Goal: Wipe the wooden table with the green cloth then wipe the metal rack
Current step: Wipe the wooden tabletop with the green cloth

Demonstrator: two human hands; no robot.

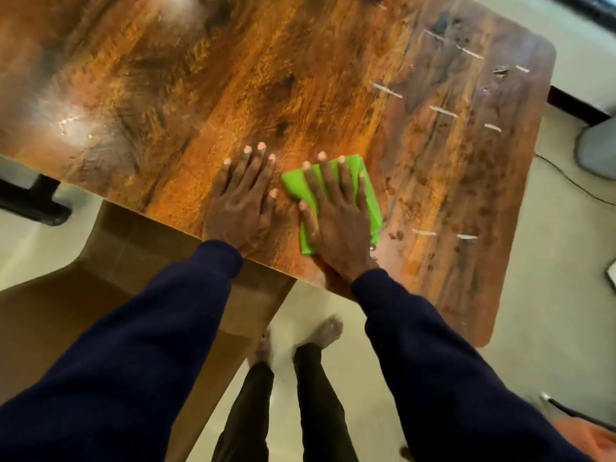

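A folded green cloth (370,195) lies flat on the wooden table (233,78) near its front edge. My right hand (336,221) presses down on the cloth with its fingers spread, covering most of it. Just to the left, my left hand (241,201) rests palm-down on the bare wood, fingers apart, holding nothing. The right part of the tabletop carries crumbs (396,235) and pale streaks (443,111). No metal rack is in view.
A brown chair (100,278) stands under the table's front edge at the left. A black table foot (33,201) is at far left. On the floor at right lie a cable (573,181) and a grey object (596,148). My bare feet (328,331) stand below.
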